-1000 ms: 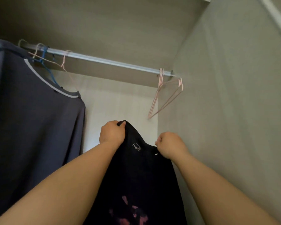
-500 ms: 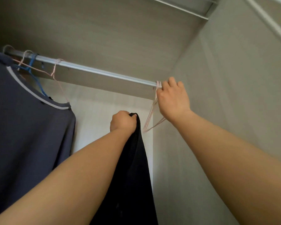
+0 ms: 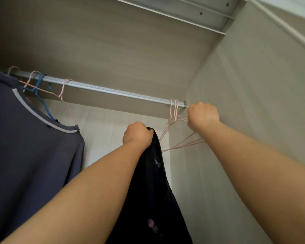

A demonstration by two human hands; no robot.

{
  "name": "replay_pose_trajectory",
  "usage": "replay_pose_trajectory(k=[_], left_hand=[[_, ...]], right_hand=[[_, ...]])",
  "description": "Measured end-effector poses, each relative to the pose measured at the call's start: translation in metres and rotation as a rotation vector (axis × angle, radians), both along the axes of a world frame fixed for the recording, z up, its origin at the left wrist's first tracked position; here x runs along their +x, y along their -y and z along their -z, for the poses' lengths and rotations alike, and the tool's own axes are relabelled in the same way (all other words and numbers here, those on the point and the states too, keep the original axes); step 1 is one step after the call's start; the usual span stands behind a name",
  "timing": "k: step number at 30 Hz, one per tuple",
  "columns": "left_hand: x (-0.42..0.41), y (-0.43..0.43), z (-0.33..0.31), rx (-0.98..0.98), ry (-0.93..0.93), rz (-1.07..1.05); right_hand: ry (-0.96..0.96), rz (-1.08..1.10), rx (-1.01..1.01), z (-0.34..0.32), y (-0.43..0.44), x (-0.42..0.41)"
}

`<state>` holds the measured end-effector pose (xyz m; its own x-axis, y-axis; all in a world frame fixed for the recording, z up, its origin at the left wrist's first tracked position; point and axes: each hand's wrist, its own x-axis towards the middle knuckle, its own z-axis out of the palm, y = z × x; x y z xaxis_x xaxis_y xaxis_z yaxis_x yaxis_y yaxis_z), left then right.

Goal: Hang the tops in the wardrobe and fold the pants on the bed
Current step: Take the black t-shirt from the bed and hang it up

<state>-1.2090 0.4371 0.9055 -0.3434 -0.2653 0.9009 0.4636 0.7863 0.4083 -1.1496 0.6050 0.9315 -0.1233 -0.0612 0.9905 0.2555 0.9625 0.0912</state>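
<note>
Inside the wardrobe, my left hand (image 3: 137, 134) grips the top edge of a black top (image 3: 153, 191) with a pink print low down; the cloth hangs straight below the fist. My right hand (image 3: 202, 115) is up at the right end of the silver rail (image 3: 113, 91), fingers curled round the pink wire hangers (image 3: 173, 111) that hang there in a small bunch. A grey top (image 3: 30, 155) with a pale neck band hangs at the left on a pink hanger (image 3: 64, 95).
A blue hanger (image 3: 40, 95) and other pink hooks sit on the rail's left end. The wardrobe's right side wall (image 3: 253, 120) is close beside my right arm. A shelf underside (image 3: 113, 41) spans above the rail.
My right hand let go of the black top, rose to the rail's right end and closed on the pink hangers. The top now hangs from my left hand alone.
</note>
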Motion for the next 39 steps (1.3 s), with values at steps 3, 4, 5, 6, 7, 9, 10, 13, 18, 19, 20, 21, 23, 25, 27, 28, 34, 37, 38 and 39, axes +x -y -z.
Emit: replay_pose_trajectory(k=[3, 4, 5, 6, 7, 9, 10, 13, 18, 19, 20, 21, 23, 25, 27, 28, 34, 37, 38, 39], left_hand=[[-0.006, 0.005, -0.001, 0.004, 0.012, -0.001], [-0.008, 0.006, -0.001, 0.009, 0.019, -0.006], [-0.01, 0.008, 0.0, 0.015, 0.026, -0.01], [-0.013, 0.01, 0.0, 0.021, 0.035, -0.014], [-0.015, 0.012, 0.002, 0.025, 0.045, -0.019], [-0.019, 0.017, 0.007, 0.025, 0.06, -0.022], [-0.021, 0.02, 0.01, 0.02, 0.067, -0.018], [-0.022, 0.03, 0.024, -0.019, 0.081, 0.011], [-0.019, 0.054, 0.053, -0.02, 0.033, 0.0], [-0.017, 0.061, 0.059, -0.012, 0.033, -0.017], [-0.014, 0.068, 0.065, -0.003, 0.04, -0.045], [-0.011, 0.075, 0.072, 0.004, 0.05, -0.078], [-0.007, 0.086, 0.087, 0.006, 0.053, -0.136], [-0.005, 0.095, 0.106, -0.006, 0.044, -0.155], [-0.004, 0.103, 0.131, -0.03, 0.072, -0.158], [-0.004, 0.107, 0.145, -0.053, 0.086, -0.152], [0.006, 0.125, 0.225, -0.07, 0.215, -0.084], [0.015, 0.129, 0.253, -0.104, 0.31, -0.078], [0.018, 0.13, 0.261, -0.099, 0.333, -0.06], [0.02, 0.13, 0.269, -0.085, 0.351, -0.05]], right_hand=[[-0.012, -0.038, -0.012, 0.0, 0.002, -0.004], [-0.015, -0.039, -0.007, 0.0, 0.004, -0.005], [-0.016, -0.038, -0.002, 0.0, 0.005, -0.005], [-0.018, -0.038, 0.002, 0.0, 0.007, -0.006], [-0.027, -0.041, 0.008, 0.001, 0.008, -0.007], [-0.052, -0.075, 0.006, 0.002, 0.01, -0.01], [-0.066, -0.105, -0.001, 0.004, 0.011, -0.011], [-0.119, -0.198, 0.015, 0.015, 0.015, -0.013], [-0.071, -0.39, -0.073, 0.056, 0.014, -0.021], [-0.047, -0.434, -0.093, 0.069, 0.014, -0.025], [-0.025, -0.474, -0.104, 0.082, 0.013, -0.03], [-0.008, -0.507, -0.104, 0.095, 0.013, -0.035], [0.031, -0.539, -0.095, 0.122, 0.013, -0.047], [0.083, -0.55, -0.087, 0.151, 0.015, -0.06], [0.123, -0.578, -0.085, 0.185, 0.016, -0.068], [0.131, -0.597, -0.089, 0.202, 0.015, -0.072], [0.331, -0.722, -0.183, 0.291, 0.005, -0.09], [0.403, -0.783, -0.251, 0.326, 0.004, -0.1], [0.433, -0.784, -0.254, 0.335, 0.004, -0.103], [0.475, -0.792, -0.256, 0.342, 0.004, -0.105]])
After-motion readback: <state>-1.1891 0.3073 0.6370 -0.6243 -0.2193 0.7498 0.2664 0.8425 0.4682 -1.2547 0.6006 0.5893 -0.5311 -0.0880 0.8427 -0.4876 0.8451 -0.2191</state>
